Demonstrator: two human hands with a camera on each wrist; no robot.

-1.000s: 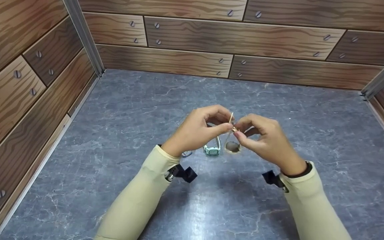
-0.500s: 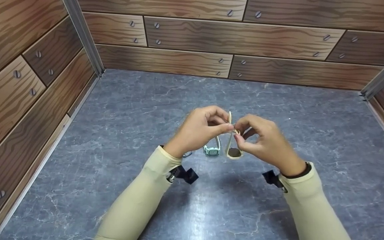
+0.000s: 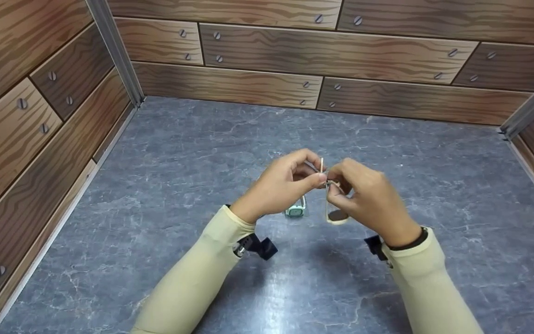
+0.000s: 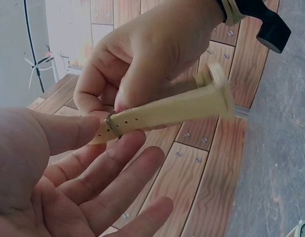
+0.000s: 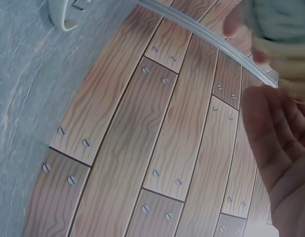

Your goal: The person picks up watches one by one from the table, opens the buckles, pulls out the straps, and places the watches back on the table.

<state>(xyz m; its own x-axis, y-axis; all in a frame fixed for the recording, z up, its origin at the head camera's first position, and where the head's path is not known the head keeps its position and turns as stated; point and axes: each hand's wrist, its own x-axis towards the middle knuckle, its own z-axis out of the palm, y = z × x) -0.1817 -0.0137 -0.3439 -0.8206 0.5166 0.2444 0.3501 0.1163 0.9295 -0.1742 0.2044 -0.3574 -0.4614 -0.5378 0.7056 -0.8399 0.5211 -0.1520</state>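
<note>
Both hands hold a cream wristwatch (image 3: 338, 218) up above the table, its dark face hanging low. My left hand (image 3: 290, 181) pinches the end of its strap (image 4: 167, 111), which has a row of small holes, between thumb and fingertips. Against that end, my right hand (image 3: 364, 195) pinches the strap by the thin metal buckle (image 4: 112, 123), which lies across the holes. The right wrist view catches the watch's dark face (image 5: 283, 19) blurred at the top right, above the right hand's fingers. Part of the strap is hidden behind the right hand.
A mint-green watch (image 3: 295, 212) lies on the grey marbled table (image 3: 202, 139) below the left hand. In the right wrist view, a pale watch strap (image 5: 57, 12) with a buckle rests at the top left. Wood-patterned walls (image 3: 257, 83) enclose the table at back and sides.
The cream watch's face has swung down and to the right, with the right fingers curling closer round the strap. The round-rimmed object beside the left wrist is now hidden behind the left arm.
</note>
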